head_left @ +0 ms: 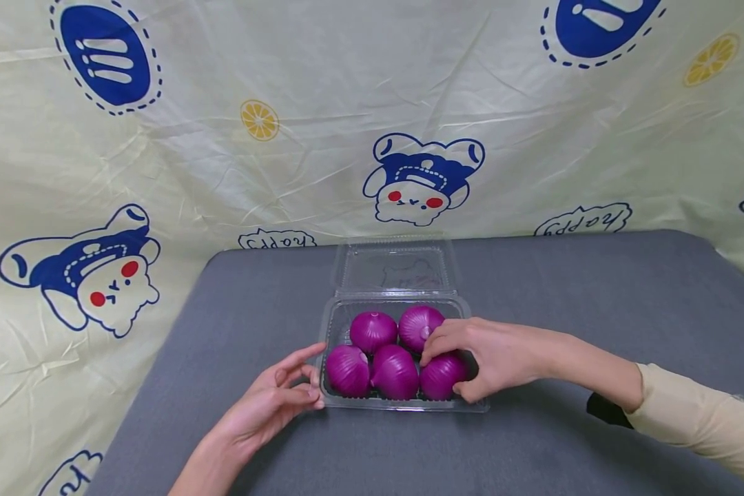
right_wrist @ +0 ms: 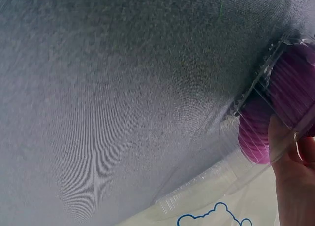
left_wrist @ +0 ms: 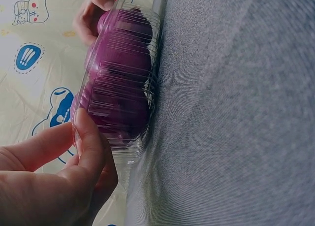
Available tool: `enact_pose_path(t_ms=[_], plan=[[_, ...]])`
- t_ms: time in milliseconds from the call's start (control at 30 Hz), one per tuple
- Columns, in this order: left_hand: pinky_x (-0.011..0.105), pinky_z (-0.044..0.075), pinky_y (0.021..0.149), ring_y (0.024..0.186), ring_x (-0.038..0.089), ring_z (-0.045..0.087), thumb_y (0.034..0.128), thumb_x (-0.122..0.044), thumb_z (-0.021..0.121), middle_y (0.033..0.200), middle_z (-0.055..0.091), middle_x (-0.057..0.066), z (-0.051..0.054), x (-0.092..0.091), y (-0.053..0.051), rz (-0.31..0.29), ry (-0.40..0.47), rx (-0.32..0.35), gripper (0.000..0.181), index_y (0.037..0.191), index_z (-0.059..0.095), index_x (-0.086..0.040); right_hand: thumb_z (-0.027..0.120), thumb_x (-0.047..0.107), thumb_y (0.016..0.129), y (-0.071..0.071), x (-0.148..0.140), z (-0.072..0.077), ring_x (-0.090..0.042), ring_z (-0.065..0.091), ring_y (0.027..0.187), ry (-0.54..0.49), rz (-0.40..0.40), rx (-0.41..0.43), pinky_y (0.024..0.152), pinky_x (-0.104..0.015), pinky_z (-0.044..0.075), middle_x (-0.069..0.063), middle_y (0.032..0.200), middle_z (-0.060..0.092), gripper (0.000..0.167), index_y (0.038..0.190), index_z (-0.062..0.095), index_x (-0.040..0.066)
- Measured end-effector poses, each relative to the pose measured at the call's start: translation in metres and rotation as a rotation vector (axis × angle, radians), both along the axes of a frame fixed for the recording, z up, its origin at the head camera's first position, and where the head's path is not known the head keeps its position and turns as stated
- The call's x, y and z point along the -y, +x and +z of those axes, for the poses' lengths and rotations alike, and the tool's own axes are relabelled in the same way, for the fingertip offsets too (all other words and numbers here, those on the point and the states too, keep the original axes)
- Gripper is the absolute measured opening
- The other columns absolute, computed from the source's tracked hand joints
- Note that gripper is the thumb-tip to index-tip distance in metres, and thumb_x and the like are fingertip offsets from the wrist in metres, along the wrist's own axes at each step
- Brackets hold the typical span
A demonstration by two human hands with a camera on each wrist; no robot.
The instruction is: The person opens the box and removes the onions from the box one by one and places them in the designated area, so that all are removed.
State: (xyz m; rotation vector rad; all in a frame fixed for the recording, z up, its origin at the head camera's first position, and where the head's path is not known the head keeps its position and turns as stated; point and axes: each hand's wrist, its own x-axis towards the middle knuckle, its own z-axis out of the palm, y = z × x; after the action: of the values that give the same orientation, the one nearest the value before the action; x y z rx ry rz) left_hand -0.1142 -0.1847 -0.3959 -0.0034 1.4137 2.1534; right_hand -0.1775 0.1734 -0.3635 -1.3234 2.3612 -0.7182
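Here: clear container (head_left: 409,406), edge pinched by left fingers (left_wrist: 91,142), probably for steadiness; one onion (head_left: 440,379), grasped by right fingers (head_left: 441,339); four onions (head_left: 395,372) alongside, seemingly packed to fit.

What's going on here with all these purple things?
A person's right hand grips a round purple onion in the near right corner of a clear plastic rectangular box, while their left hand pinches its left edge. Four more onions sit inside: two behind, two along the front. The transparent hinged lid is open, folded back over the grey table.
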Motion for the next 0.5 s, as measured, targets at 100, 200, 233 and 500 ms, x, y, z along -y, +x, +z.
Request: enact_pose_path(t_ms=[100, 200, 233, 500], plan=[[0.031, 0.053, 0.081, 0.077, 0.020, 0.058, 0.0869, 0.017, 0.055, 0.095, 0.048, 0.008, -0.0004, 0.0004, 0.0003, -0.002, 0.003, -0.006, 0.077, 0.154, 0.022, -0.001, 0.071, 0.025, 0.080, -0.0002, 0.0014, 0.0003, -0.009, 0.050, 0.111, -0.014, -0.027, 0.049, 0.080, -0.030, 0.053, 0.018, 0.120, 0.055, 0.042, 0.120, 0.064, 0.032], [0.031, 0.053, 0.081, 0.077, 0.020, 0.058, 0.0868, 0.017, 0.055, 0.096, 0.048, 0.008, -0.0003, 0.0005, 0.0006, -0.005, 0.001, -0.010, 0.077, 0.154, 0.022, -0.001, 0.069, 0.024, 0.080, -0.0010, 0.0006, -0.0004, -0.012, 0.051, 0.111, -0.039, -0.048, 0.082, 0.080, -0.031, 0.054, 0.016, 0.122, 0.055, 0.042, 0.121, 0.064, 0.031], [0.031, 0.053, 0.081, 0.077, 0.020, 0.059, 0.0872, 0.016, 0.055, 0.096, 0.048, 0.008, -0.0001, 0.0006, 0.0007, -0.006, -0.002, -0.009, 0.077, 0.154, 0.022, -0.001, 0.068, 0.023, 0.080, -0.0012, -0.0003, -0.0006, -0.013, 0.051, 0.111, -0.054, -0.058, 0.101, 0.080, -0.032, 0.054, 0.015, 0.123, 0.055, 0.042, 0.121, 0.064, 0.030], [0.032, 0.052, 0.082, 0.078, 0.019, 0.059, 0.0886, 0.015, 0.055, 0.095, 0.049, 0.007, 0.0015, 0.0010, 0.0009, -0.013, -0.010, -0.002, 0.075, 0.154, 0.023, -0.002, 0.069, 0.020, 0.084, -0.0013, -0.0082, 0.0005, -0.022, 0.053, 0.113, -0.208, -0.140, 0.195, 0.079, -0.034, 0.056, 0.006, 0.127, 0.056, 0.044, 0.126, 0.062, 0.028]])
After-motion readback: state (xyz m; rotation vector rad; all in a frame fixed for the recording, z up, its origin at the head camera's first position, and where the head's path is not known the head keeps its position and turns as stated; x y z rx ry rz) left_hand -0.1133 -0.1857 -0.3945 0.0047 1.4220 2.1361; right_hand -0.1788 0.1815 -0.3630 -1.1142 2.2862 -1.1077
